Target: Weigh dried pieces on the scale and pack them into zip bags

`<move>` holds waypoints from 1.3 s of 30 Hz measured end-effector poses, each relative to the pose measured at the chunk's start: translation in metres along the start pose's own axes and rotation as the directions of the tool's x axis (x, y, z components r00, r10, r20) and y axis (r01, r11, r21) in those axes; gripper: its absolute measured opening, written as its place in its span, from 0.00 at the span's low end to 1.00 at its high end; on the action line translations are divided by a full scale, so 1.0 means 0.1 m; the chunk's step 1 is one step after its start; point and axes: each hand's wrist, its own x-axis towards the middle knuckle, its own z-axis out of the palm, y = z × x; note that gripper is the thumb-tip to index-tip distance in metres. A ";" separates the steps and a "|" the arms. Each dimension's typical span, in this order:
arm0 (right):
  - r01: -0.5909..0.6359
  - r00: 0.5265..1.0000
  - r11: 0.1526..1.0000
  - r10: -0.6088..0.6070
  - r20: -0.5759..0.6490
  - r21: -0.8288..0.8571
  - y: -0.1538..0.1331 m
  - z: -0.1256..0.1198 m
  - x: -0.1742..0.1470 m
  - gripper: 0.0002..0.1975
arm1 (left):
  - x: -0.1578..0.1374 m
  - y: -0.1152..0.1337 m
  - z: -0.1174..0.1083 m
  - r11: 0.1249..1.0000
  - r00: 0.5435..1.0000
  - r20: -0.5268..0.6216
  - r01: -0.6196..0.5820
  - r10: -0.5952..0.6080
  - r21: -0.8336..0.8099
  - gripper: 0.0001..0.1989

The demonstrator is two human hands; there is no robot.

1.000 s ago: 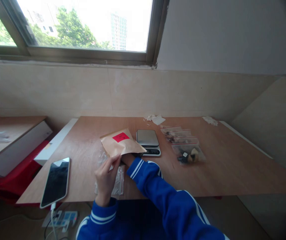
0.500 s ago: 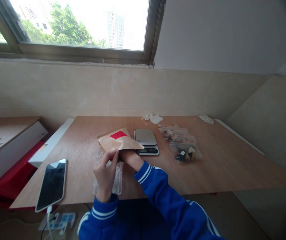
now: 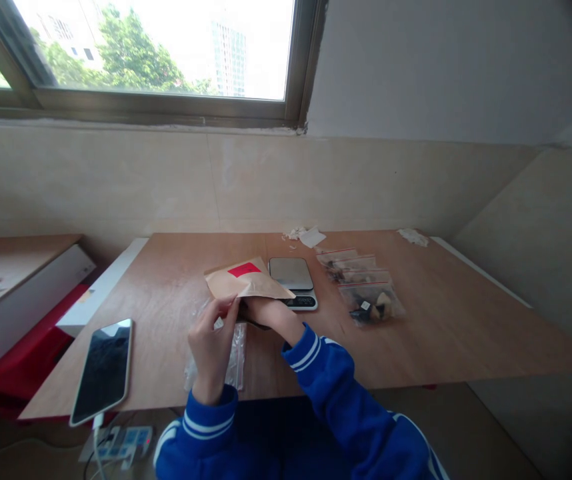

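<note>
A brown paper bag (image 3: 231, 283) with a red label is held up over the table, its mouth toward me. My left hand (image 3: 215, 333) pinches the edge of that mouth between thumb and fingers. My right hand (image 3: 276, 315) reaches into the bag; its fingers are hidden inside, so what they hold, if anything, does not show. Below the bag, clear plastic zip bags (image 3: 237, 357) lie on the table. Just behind and to the right stands a small digital scale (image 3: 291, 274) with a metal plate, partly covered by the bag.
To the right lie several zip bags (image 3: 372, 303) with dark and tan pieces inside. A phone (image 3: 103, 369) on a charging cable is at the left table edge, above a power strip (image 3: 131, 443). Torn white paper (image 3: 312, 237) lies at the back of the wooden table (image 3: 446, 320).
My right hand and forearm have shifted to the right and a little out of the bag. The paper bag has moved slightly right; my left hand keeps its pinch.
</note>
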 end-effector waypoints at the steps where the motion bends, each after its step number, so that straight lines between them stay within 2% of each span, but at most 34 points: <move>1: 0.031 0.999 0.999 -0.030 0.030 -0.015 0.02 0.00 0.00 0.09 | 0.00 0.01 0.00 1.000 1.000 0.006 -0.006 0.006 0.002 0.10; 3: 0.069 0.997 0.997 -0.067 0.049 -0.033 0.05 -0.01 -0.01 0.11 | 0.01 0.01 0.00 1.000 1.000 0.003 -0.016 0.016 0.012 0.10; 9: -0.045 0.999 0.997 0.046 0.020 -0.069 -0.01 0.00 -0.06 0.15 | 0.01 -0.01 -0.02 0.999 0.999 -0.011 -0.032 0.032 0.028 0.10; 11: -0.049 0.999 0.996 0.050 0.012 -0.078 -0.03 0.01 -0.09 0.16 | 0.01 -0.02 -0.03 0.999 0.999 -0.012 -0.032 0.033 0.034 0.10; 14: -0.013 1.000 0.994 0.012 -0.007 -0.106 -0.06 -0.02 -0.14 0.18 | 0.01 -0.03 -0.03 0.999 0.999 -0.019 -0.035 0.036 0.040 0.10; 18: 0.049 0.998 0.973 -0.055 -0.019 -0.228 -0.14 -0.13 -0.20 0.19 | 0.04 -0.04 -0.02 0.999 0.999 -0.036 -0.024 0.026 0.048 0.10; 22: 0.056 0.998 0.940 -0.038 0.059 -0.336 -0.22 -0.25 -0.26 0.18 | 0.07 -0.06 -0.03 0.998 0.999 -0.039 -0.019 0.021 0.061 0.10; 25: 0.060 0.997 0.939 -0.042 0.060 -0.340 -0.20 -0.29 -0.34 0.17 | 0.08 -0.07 -0.04 0.997 0.999 -0.039 -0.025 0.028 0.073 0.11; 29: 0.110 0.988 0.970 -0.131 -0.087 -0.216 -0.07 -0.26 -0.49 0.12 | 0.10 -0.09 -0.06 0.996 0.998 -0.046 -0.035 0.038 0.082 0.11; 33: 0.157 0.937 0.988 -0.150 -0.316 -0.003 0.03 -0.23 -0.60 0.10 | 0.12 -0.09 -0.06 0.997 0.999 -0.029 -0.037 0.039 0.068 0.11; 37: 0.194 0.885 0.930 -0.029 -0.465 0.312 -0.01 -0.30 -0.68 0.07 | 0.12 -0.09 -0.06 0.998 0.999 -0.024 -0.022 0.024 0.065 0.12; 39: 0.208 0.834 0.865 0.088 -0.545 0.457 0.01 -0.34 -0.71 0.06 | 0.13 -0.09 -0.07 0.998 1.000 -0.030 -0.006 0.008 0.069 0.12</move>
